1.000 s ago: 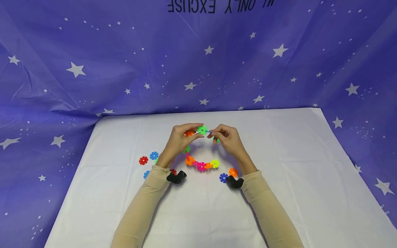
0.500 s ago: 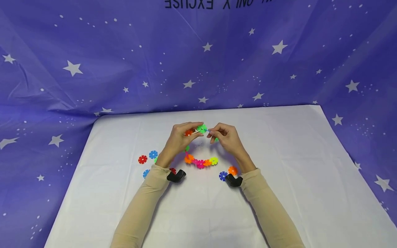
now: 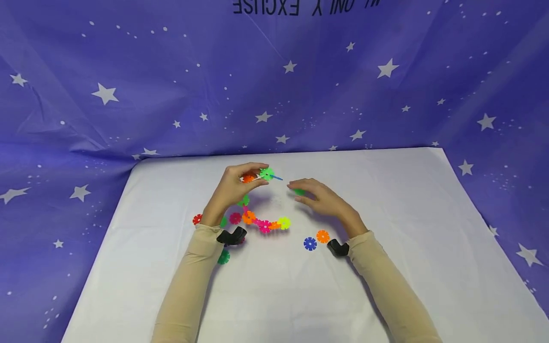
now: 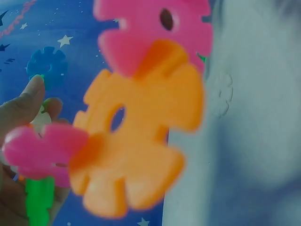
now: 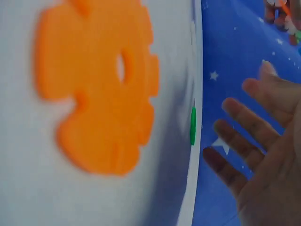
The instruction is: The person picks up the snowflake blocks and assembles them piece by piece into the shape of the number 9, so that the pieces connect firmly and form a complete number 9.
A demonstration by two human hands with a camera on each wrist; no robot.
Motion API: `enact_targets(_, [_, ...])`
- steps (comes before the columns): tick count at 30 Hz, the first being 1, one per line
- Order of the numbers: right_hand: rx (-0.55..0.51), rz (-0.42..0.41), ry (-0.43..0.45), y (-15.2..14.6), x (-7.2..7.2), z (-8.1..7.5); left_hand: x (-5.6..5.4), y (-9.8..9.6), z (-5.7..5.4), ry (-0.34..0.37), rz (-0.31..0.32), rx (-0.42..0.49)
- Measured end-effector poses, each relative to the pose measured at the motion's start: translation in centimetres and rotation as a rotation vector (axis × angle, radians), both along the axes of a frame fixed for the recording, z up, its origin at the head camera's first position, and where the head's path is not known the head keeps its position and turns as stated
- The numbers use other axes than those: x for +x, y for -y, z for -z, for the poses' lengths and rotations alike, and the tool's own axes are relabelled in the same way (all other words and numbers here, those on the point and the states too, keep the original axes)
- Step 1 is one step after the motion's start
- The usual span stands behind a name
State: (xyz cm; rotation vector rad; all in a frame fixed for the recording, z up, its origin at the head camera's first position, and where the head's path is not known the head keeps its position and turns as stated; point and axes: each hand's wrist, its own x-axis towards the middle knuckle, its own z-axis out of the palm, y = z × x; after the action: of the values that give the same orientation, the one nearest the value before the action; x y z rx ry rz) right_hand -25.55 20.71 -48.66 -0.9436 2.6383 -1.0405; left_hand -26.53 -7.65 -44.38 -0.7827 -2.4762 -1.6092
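Note:
My left hand [image 3: 229,190] is raised above the table, its thumb and fingers pinching a light green notched plastic disc [image 3: 268,174]. A blue disc [image 3: 277,177], seen edge-on, is slotted into that green one. From the left hand a curved chain of linked discs hangs down, with a green disc [image 3: 243,200], an orange disc [image 3: 249,217], a pink disc [image 3: 265,226] and a yellow disc [image 3: 284,223] at its end. Its orange disc [image 4: 136,141] looms large in the left wrist view. My right hand [image 3: 323,200] is held apart on the right, fingers extended and holding nothing.
Beyond the right hand a green disc [image 3: 299,192] lies on the white tablecloth [image 3: 429,267]. A dark blue disc [image 3: 310,244] and a loose orange disc [image 3: 323,236] lie near the right wrist. Beside the left wrist are red [image 3: 197,219] and dark green [image 3: 223,257] discs.
The right hand has let go of the blue disc and drawn back to the right, its fingers spreading. My left hand has shifted left, carrying the chain with the blue disc attached.

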Motion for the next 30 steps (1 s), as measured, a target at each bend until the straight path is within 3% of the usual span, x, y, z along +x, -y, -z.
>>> enact_targets(4, [0.156, -0.098, -0.015, 0.4, 0.2, -0.1, -0.2, 0.4, 0.2, 0.025, 0.006, -0.029])
enact_targets(10, [0.371, -0.267, -0.11, 2.3, 0.3, -0.5, -0.3, 1.2, 0.8, 0.038, 0.008, -0.034])
enact_targets(13, [0.455, -0.306, -0.14, 2.8, 0.4, -0.6, -0.4, 1.3, 1.0, 0.029, 0.021, -0.024])
enact_targets(16, [0.478, -0.281, -0.147, 2.8, 0.3, -0.7, -0.4, 1.3, 1.0, 0.017, 0.027, -0.018])
enact_targets(22, [0.379, -0.158, -0.198, 1.8, -0.1, -0.8, -0.5, 0.7, 0.8, 0.019, 0.032, -0.05])
enact_targets(30, [0.414, -0.129, -0.244, 1.8, -0.2, -0.5, -0.4, -0.1, 1.0, 0.028, 0.066, -0.083])
